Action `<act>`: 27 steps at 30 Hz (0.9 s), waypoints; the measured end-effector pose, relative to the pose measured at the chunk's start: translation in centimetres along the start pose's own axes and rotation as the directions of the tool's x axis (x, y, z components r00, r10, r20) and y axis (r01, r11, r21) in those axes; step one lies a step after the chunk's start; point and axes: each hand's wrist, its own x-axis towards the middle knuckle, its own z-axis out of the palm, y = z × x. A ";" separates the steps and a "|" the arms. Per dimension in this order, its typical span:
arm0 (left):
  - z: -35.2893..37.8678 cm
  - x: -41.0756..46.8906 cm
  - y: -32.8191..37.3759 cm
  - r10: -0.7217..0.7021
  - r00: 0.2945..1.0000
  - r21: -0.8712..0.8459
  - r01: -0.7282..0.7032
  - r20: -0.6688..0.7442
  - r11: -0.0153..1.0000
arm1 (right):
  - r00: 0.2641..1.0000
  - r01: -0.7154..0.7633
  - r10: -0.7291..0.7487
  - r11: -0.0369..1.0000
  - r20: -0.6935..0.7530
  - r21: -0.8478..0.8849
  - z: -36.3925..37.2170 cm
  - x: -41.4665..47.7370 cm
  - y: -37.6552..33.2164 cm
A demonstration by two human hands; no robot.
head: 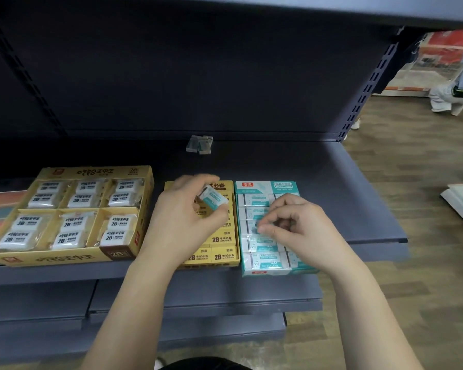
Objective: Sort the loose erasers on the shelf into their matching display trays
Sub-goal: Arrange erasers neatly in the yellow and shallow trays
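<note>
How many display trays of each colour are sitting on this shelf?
Yellow: 2, the large yellow tray and the small yellow tray
Teal: 1, the teal tray
Total: 3

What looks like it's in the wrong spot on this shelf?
A few loose teal erasers lie jumbled at the back of the shelf, far from any tray. The left hand holds another teal eraser above the yellow tray, not the teal tray it matches.
</note>
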 end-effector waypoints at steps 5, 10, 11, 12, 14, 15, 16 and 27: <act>0.2 -0.1 0.1 0.023 0.998 0.021 -0.022 -0.058 1.000 | 0.991 0.007 -0.010 1.000 -0.135 -0.026 -0.6 -0.2 0.4; 0.5 0.1 1.0 -0.016 1.000 0.026 0.016 0.016 1.000 | 0.957 -0.080 0.086 0.996 -0.276 0.031 -2.0 0.2 1.4; 0.7 0.2 1.1 -0.035 0.998 0.022 0.034 0.052 0.999 | 0.952 -0.105 0.110 0.994 -0.285 0.030 -2.3 0.2 1.6; 0.9 0.3 1.2 -0.043 0.996 0.014 0.042 0.082 0.999 | 0.947 -0.134 0.137 0.991 -0.289 0.028 -2.5 0.2 1.8; 1.4 0.6 1.6 -0.049 0.986 -0.057 0.059 0.162 0.997 | 0.939 -0.188 0.182 0.982 -0.292 0.006 -2.8 0.1 2.4; 1.7 0.8 1.9 -0.041 0.976 -0.097 0.063 0.216 0.993 | 0.936 -0.210 0.198 0.978 -0.290 -0.011 -3.0 0.1 2.7; 2.1 1.1 2.3 -0.024 0.965 -0.119 0.057 0.262 0.991 | 0.934 -0.228 0.213 0.973 -0.285 -0.020 -3.0 0.0 2.9; 6.5 3.0 6.5 0.085 0.901 -0.093 -0.050 0.426 0.994 | 0.914 -0.308 0.281 0.950 -0.292 -0.053 -3.8 -1.2 5.1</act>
